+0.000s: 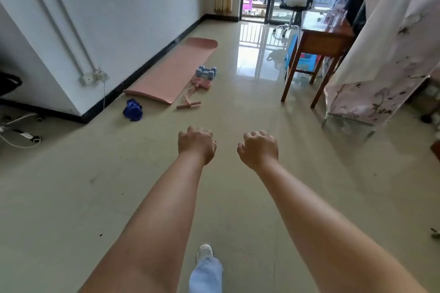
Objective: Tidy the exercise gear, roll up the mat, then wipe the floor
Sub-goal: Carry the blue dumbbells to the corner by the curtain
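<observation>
While both arms reach forward over the tiled floor (238, 107), the left hand (197, 144) and right hand (258, 148) hang loosely curled, each grip holding nothing. Ahead, the pink mat (173, 71) lies flat along the wall, with blue dumbbells (206, 71), a pink pull rope (194, 93) and a blue cloth (133, 110) beside it. No writing is readable.

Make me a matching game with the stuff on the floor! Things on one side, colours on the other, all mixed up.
Things:
1. mat
2. dumbbells
3. crumpled cloth
4. table

Colours:
A. dark blue
B. brown wood
C. pink
D. pale blue-grey

Right pairs: 1-C, 2-D, 3-A, 4-B
</observation>
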Motion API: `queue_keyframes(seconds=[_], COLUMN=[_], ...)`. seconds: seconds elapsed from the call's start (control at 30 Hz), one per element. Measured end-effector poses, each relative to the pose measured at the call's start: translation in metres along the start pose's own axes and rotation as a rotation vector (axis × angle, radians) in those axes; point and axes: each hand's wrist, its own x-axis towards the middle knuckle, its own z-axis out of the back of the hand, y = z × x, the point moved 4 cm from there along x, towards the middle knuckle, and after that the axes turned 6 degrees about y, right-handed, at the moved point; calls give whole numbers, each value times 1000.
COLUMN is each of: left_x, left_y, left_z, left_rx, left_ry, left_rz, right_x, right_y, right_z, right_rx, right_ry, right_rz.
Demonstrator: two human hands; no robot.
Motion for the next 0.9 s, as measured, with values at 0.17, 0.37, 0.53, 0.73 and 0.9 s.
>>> queue_keyframes(seconds=[0.17,0.37,0.53,0.73,0.9], left_x=[116,240,358,559,709], left_y=[32,53,51,38,41], left_z=[-26,-53,-60,-14,38], left_rx=[-13,-28,-34,-42,-71], left_ry=[105,298,372,339,283], left_rz=[-17,-17,-22,4,40], right_x=[115,233,357,554,713], right_y=[14,22,4,-42,-67], right_z=[-38,-68,-69,-27,28], right_rx=[52,94,95,93,64], right_ry=[119,341,369,333,307], right_rz=[-33,-64,-92,-94,-80])
